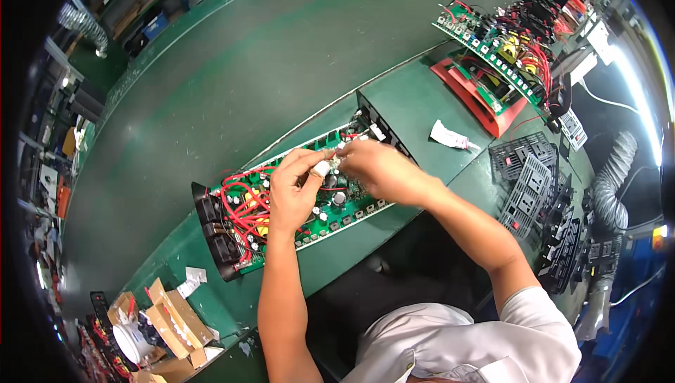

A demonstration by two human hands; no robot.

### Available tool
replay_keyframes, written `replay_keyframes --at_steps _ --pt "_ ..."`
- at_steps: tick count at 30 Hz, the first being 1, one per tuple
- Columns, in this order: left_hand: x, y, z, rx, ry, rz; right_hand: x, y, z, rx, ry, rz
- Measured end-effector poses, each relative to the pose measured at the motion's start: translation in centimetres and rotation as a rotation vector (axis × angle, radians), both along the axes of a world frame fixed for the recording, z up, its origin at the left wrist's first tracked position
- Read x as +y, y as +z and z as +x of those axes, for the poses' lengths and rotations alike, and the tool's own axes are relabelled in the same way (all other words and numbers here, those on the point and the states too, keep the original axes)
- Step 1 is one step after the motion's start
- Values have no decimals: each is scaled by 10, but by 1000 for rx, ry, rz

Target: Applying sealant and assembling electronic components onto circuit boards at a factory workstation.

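Note:
A long green circuit board (309, 237) lies on the green bench, with black end panels, one at the left end (216, 232) and one at the far right (383, 130). Red wires (242, 200) loop over its left half. Above its middle, my left hand (294, 186) has thumb and forefinger pinched together; a small white piece (321, 168) shows at the thumb, and I cannot tell whether it is held or worn. My right hand (383, 170) reaches in from the right, fingers closed beside the left fingertips, over the board's parts. What its fingertips grip is hidden.
A white tube (450, 135) lies right of the board. Behind it, more wired circuit boards (485, 49) rest above a red tray (474, 101). Grey and black socket panels (527, 189) are piled at the right. An open cardboard box (176, 320) stands at the lower left.

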State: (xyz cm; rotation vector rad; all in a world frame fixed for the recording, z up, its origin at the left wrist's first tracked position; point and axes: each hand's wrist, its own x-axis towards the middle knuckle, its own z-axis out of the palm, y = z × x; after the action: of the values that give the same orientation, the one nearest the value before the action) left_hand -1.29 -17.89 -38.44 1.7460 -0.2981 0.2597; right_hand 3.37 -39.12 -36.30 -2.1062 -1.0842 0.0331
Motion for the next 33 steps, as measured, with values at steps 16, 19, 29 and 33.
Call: replay_keyframes --at_steps 16,19,29,33 --pt "-22 23 -7 -286 89 545 -9 19 -5 271 -51 -36" --pt "-25 22 -8 -375 174 534 -8 13 -2 327 -35 87" --pt "-26 18 -10 -301 159 494 -5 4 13 1032 -133 546" --pt "-26 17 -6 -361 117 519 -1 2 12 1034 -148 556"
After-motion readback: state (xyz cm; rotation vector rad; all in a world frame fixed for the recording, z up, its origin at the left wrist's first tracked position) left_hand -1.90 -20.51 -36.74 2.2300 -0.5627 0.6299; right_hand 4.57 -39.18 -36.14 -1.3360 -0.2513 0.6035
